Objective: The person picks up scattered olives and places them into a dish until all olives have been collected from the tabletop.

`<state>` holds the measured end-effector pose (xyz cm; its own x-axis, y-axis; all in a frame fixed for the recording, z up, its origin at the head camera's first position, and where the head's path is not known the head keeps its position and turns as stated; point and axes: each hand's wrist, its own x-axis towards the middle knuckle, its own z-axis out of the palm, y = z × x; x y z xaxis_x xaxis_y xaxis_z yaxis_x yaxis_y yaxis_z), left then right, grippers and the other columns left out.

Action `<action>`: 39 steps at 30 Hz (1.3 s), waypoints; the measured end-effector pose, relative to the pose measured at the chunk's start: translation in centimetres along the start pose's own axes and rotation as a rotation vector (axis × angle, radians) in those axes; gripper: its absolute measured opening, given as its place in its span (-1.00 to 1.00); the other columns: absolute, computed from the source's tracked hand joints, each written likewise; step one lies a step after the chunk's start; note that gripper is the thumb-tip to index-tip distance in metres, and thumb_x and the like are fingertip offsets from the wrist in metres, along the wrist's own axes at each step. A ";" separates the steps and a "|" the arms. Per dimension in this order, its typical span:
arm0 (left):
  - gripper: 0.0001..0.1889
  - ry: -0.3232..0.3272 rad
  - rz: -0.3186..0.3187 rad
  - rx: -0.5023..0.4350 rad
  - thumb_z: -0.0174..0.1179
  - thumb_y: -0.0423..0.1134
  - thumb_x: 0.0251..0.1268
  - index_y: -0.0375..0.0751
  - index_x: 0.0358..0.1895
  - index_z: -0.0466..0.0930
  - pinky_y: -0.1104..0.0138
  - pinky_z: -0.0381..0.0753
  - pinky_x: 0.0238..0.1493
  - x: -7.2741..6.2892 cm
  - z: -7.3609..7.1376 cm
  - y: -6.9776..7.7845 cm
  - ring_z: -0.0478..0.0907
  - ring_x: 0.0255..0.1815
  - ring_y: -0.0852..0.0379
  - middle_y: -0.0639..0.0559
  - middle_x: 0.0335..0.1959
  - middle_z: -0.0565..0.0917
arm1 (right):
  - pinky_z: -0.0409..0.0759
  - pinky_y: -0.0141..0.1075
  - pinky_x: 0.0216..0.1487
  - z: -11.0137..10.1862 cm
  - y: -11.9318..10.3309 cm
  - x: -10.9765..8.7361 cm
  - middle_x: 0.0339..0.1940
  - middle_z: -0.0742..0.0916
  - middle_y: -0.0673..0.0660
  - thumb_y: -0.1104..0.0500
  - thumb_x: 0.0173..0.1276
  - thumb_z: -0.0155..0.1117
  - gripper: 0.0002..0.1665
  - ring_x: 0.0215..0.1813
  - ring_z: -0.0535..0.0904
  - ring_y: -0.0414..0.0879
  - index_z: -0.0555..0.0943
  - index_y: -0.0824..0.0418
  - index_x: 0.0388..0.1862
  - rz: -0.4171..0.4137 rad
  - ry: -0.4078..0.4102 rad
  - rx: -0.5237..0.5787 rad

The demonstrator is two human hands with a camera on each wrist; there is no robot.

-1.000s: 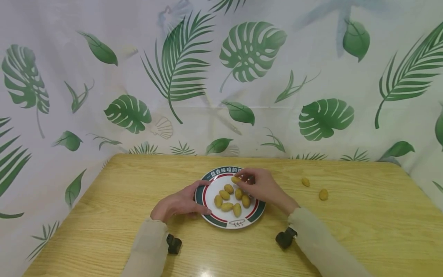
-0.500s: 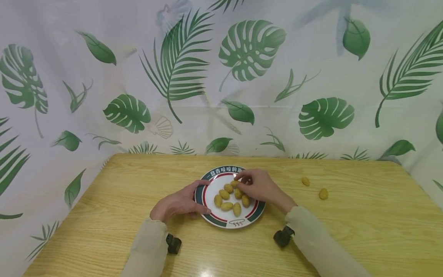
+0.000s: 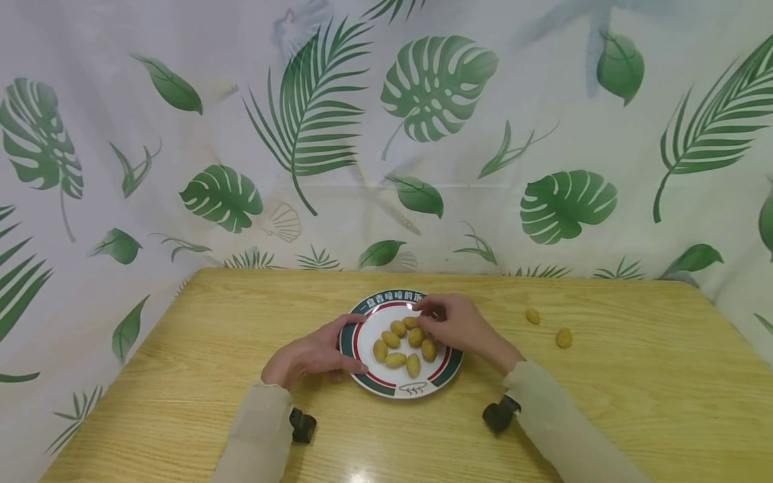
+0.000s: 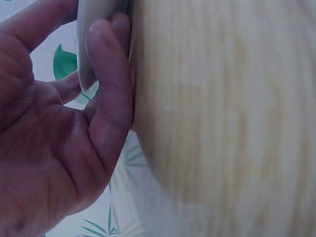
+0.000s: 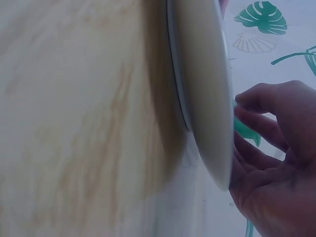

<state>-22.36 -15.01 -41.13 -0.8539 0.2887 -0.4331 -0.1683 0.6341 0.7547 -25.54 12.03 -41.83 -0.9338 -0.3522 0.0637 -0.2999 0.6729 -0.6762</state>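
A white plate (image 3: 370, 322) with a dark green and red rim rests on the wooden table, with several small yellow oval pieces (image 3: 395, 361) on it; they look like small fruits or potatoes. My left hand (image 3: 314, 349) grips the plate's left edge; in the left wrist view, fingers (image 4: 111, 84) curl beneath the rim. Over the plate's upper right is my right hand (image 3: 455, 325), thumb and fingertips apart, nothing visible between them. Its thumb lies close to the uppermost oval piece (image 3: 410, 323); whether they touch, I cannot tell. The right hand hides part of the rim.
Two more yellow oval pieces lie on the table (image 3: 604, 402) to the right, one farther back (image 3: 532, 316) and one nearer (image 3: 564, 337). A leaf-patterned cloth (image 3: 338, 228) hangs along the table's back edge and left side.
An oval piece that my right hand pinched over the plate's upper area now lies on the plate beside the others, released. My left hand has kept its place on the rim.
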 end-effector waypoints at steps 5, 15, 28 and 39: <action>-0.07 -0.001 -0.005 0.000 0.54 -0.20 0.09 0.20 0.53 0.23 0.33 0.56 -0.29 0.0 0.1 0.0 0.58 -0.23 0.03 -0.17 0.33 0.38 | 0.61 -0.29 -0.09 -0.4 0.2 -0.5 -0.04 0.77 0.10 0.11 0.43 0.31 -0.69 -0.13 0.61 -0.10 0.72 0.14 0.09 0.005 0.013 0.018; -0.08 -0.001 -0.003 0.003 0.55 -0.20 0.10 0.20 0.53 0.23 0.33 0.56 -0.29 0.0 0.1 0.0 0.59 -0.22 0.03 -0.17 0.33 0.38 | 0.62 -0.29 -0.17 -1.3 0.3 -1.5 -0.07 0.78 0.08 0.10 0.44 0.33 -0.71 -0.18 0.63 -0.10 0.72 0.13 0.08 -0.017 0.028 0.040; -0.07 -0.007 -0.003 0.003 0.54 -0.17 0.11 0.23 0.54 0.21 0.32 0.57 -0.27 0.0 0.0 0.1 0.57 -0.15 0.03 -0.15 0.33 0.38 | 0.66 -0.30 -0.11 -3.2 0.9 -3.0 -0.01 0.78 0.10 0.09 0.44 0.34 -0.65 -0.11 0.66 -0.09 0.69 0.17 0.14 -0.045 0.037 0.041; -0.08 0.004 -0.010 0.015 0.55 -0.16 0.09 0.22 0.52 0.24 0.32 0.59 -0.24 0.0 0.0 0.1 0.53 -0.01 0.01 -0.13 0.35 0.38 | 0.68 -0.35 -0.19 -4.6 2.3 -4.6 0.03 0.79 0.14 0.10 0.43 0.38 -0.61 -0.14 0.70 -0.12 0.67 0.19 0.18 -0.086 0.073 0.042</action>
<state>-22.39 -14.91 -41.04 -0.8541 0.2799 -0.4384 -0.1692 0.6475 0.7431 -22.82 18.17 -40.27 -0.9170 -0.3580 0.1757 -0.3729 0.6135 -0.6961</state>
